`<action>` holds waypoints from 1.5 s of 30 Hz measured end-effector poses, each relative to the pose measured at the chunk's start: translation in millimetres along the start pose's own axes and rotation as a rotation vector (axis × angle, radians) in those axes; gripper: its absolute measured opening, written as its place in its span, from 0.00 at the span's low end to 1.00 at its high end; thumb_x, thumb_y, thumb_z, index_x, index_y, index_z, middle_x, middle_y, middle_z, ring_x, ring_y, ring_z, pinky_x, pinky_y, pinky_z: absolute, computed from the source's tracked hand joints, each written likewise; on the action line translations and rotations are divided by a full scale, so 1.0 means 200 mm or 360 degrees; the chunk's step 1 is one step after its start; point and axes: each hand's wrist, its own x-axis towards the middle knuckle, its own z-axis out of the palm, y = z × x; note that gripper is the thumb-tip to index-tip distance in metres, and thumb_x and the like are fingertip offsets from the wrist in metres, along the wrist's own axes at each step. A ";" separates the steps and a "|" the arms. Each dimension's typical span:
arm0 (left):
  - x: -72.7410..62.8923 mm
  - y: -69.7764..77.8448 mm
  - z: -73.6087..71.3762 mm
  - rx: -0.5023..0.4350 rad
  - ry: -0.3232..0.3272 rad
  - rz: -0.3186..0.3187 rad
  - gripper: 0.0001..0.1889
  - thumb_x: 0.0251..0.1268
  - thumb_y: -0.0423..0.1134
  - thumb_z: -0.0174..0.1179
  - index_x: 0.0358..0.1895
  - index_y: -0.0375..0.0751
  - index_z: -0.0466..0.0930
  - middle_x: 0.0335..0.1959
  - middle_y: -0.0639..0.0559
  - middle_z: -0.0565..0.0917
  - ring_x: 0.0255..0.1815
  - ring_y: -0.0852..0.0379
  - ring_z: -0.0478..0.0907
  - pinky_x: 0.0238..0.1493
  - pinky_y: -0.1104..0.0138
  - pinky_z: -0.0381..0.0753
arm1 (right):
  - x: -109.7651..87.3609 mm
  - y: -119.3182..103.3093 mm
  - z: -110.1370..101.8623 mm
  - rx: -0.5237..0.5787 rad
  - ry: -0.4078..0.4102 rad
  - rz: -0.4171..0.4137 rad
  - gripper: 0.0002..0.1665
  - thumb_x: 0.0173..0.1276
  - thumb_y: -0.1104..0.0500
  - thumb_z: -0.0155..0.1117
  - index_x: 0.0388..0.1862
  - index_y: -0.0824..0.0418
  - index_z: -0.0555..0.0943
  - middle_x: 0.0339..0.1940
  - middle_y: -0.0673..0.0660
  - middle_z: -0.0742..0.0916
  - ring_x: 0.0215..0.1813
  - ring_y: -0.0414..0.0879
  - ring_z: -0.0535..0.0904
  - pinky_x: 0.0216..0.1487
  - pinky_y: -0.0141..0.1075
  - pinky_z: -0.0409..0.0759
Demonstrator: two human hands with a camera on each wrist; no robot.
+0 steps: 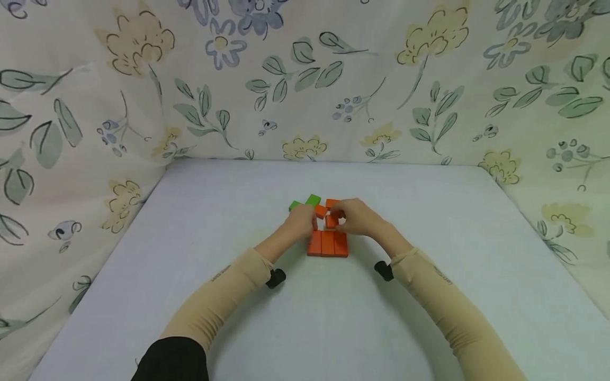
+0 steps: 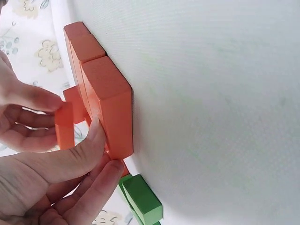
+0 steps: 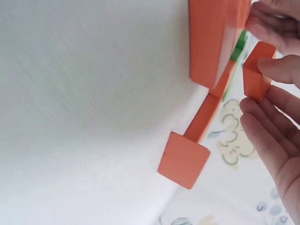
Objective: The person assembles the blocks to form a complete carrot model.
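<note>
White desk [image 1: 310, 317]: at twelve o'clock from the orange row [image 1: 328, 244], fingers of your right hand [image 1: 359, 218] pinch an orange block [image 3: 252, 83]; your left hand [image 1: 300, 219] touches the row, grip unclear. Likely light, stiff, smooth; hold opposite faces.

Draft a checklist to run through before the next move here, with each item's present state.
1. Right hand has hold of an orange block: ok.
2. Held block clear of the table: ok, it is raised in the right wrist view.
3. Row of three orange blocks side by side: ok.
4. Left hand gripping the row's left block: cannot tell; fingertips are at it.
5. Loose orange block beyond the row squared up with it: not ok, it sits askew.
</note>
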 end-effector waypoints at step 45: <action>-0.01 0.03 -0.01 0.0044 -0.0009 -0.0091 0.09 0.48 0.27 0.74 0.35 0.36 0.89 0.35 0.47 0.87 0.41 0.52 0.80 0.38 0.68 0.82 | -0.23 -0.29 0.18 -0.0117 -0.0139 -0.0164 0.07 0.51 0.67 0.73 0.24 0.61 0.82 0.15 0.45 0.68 0.21 0.37 0.63 0.24 0.27 0.63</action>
